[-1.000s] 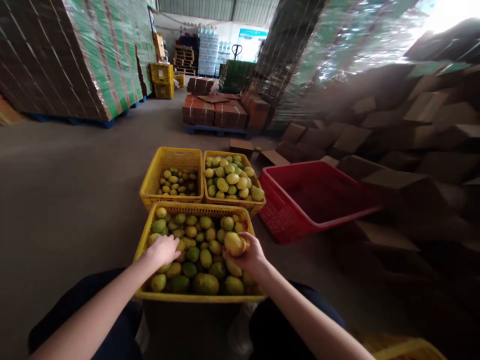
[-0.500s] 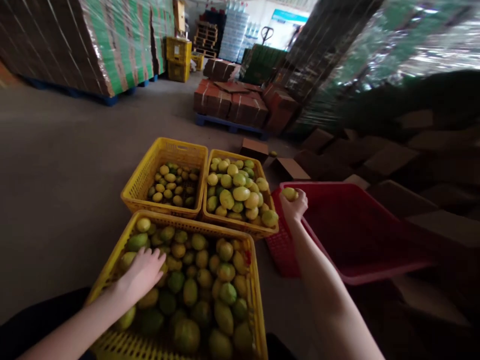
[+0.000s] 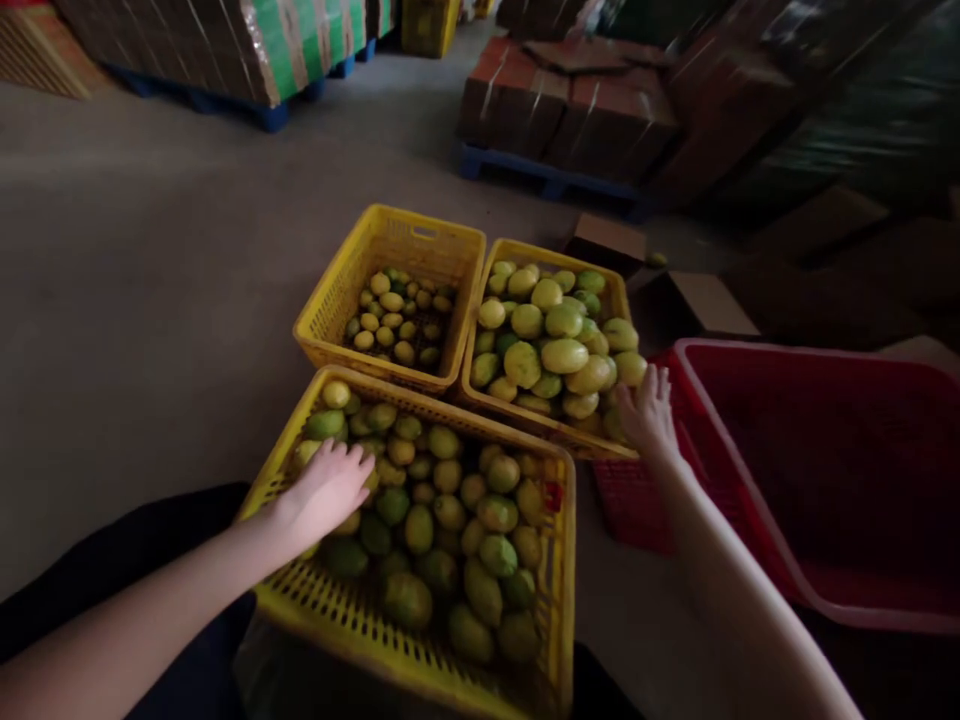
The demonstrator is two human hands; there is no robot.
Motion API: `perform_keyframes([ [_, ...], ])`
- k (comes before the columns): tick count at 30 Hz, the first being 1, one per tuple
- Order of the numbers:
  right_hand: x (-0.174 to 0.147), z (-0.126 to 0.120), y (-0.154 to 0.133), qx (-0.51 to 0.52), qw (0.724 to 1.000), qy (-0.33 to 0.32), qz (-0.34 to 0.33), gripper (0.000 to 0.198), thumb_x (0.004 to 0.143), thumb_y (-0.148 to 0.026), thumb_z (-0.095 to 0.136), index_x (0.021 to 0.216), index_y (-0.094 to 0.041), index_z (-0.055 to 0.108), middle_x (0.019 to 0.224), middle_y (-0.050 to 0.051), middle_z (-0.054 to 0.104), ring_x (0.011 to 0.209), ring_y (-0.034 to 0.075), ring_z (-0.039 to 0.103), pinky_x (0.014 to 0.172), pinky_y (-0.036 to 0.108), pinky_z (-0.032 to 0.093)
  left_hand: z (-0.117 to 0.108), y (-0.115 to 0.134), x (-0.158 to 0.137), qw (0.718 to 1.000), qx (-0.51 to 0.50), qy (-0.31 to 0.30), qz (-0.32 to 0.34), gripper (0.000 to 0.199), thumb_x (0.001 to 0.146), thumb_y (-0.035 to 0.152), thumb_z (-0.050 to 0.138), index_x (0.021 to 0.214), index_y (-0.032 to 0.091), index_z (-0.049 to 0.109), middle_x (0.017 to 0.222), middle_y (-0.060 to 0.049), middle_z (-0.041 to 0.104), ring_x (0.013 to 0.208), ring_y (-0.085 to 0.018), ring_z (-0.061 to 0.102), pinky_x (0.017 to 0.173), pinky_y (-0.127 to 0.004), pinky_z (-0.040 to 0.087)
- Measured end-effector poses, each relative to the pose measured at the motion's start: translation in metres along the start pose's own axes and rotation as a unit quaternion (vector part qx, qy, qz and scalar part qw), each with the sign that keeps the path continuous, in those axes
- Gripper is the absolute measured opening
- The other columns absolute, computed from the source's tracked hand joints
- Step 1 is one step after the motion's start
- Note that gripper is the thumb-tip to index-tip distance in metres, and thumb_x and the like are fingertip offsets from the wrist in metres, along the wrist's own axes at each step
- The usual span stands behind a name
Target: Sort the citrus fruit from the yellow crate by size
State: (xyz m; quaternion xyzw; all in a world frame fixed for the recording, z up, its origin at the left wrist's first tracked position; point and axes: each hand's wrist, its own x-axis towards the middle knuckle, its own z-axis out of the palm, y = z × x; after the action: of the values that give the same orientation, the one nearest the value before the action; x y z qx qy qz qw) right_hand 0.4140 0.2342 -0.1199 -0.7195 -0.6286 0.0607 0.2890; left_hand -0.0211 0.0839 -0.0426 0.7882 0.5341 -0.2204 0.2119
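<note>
My left hand (image 3: 334, 488) lies over the lemons (image 3: 420, 528) at the left side of the near yellow crate (image 3: 360, 632), fingers loosely extended and palm hidden. Those lemons range from yellow to dark green. Out to the right, my right hand (image 3: 651, 418) is open, fingers spread, at the right corner of the far right yellow crate (image 3: 551, 432). Larger yellow-green lemons (image 3: 564, 356) are heaped in that crate, and one sits right by my thumb. Beside it, the far left yellow crate (image 3: 334, 285) has smaller lemons (image 3: 391, 301) on its bottom.
A red plastic basket (image 3: 750, 500) stands at the right, close to my right forearm. Cardboard boxes (image 3: 606, 245) lie on the floor behind it. Farther back, bundled cardboard (image 3: 517, 95) rests on a blue pallet (image 3: 551, 178), and a wrapped stack (image 3: 300, 45) stands at the left.
My right hand has let go of the lemon it held near the red basket's rim and has opened over the far right crate's corner. My left hand stays on the near crate's lemons. The view has tilted down.
</note>
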Motion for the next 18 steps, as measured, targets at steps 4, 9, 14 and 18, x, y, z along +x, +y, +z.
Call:
perform_keyframes([
  [4,-0.089,0.002,-0.056,-0.027,0.977,-0.085,-0.194,0.058,0.095,-0.032,0.046,0.148,-0.010,0.036,0.158,0.024,0.031,0.149,0.035,0.025,0.116,0.058,0.029,0.000,-0.009,-0.011,0.996,-0.055,0.071,0.009,0.039,0.091,0.025,0.050,0.125,0.011,0.064,0.114,-0.022,0.067,0.101,-0.036,0.062,0.093,-0.046,0.041],
  [9,-0.178,0.006,-0.117,-0.152,0.832,-0.415,-0.336,0.042,0.090,-0.023,0.055,0.131,-0.021,0.062,0.149,0.014,0.050,0.140,0.033,0.043,0.114,0.051,0.037,0.001,-0.031,-0.024,0.988,-0.088,0.128,0.012,0.028,0.089,0.030,0.058,0.109,0.014,0.070,0.108,-0.020,0.070,0.099,-0.034,0.065,0.092,-0.045,0.044],
  [14,-0.198,-0.017,-0.148,-0.264,0.792,-0.473,-0.281,0.036,0.086,-0.021,0.056,0.120,-0.017,0.068,0.118,0.017,0.070,0.099,0.029,0.070,0.081,0.037,0.056,-0.018,-0.043,-0.049,0.997,0.018,0.078,-0.023,0.037,0.094,0.031,0.049,0.121,0.010,0.064,0.122,-0.021,0.067,0.108,-0.034,0.066,0.089,-0.043,0.048],
  [18,-0.220,-0.048,-0.185,-0.297,0.816,-0.434,-0.242,0.038,0.094,-0.028,0.047,0.127,-0.017,0.062,0.116,0.017,0.070,0.092,0.028,0.071,0.078,0.037,0.054,-0.026,-0.035,-0.081,0.997,0.038,0.062,-0.012,0.044,0.097,0.035,0.044,0.130,0.012,0.060,0.131,-0.020,0.063,0.114,-0.033,0.064,0.089,-0.041,0.050],
])
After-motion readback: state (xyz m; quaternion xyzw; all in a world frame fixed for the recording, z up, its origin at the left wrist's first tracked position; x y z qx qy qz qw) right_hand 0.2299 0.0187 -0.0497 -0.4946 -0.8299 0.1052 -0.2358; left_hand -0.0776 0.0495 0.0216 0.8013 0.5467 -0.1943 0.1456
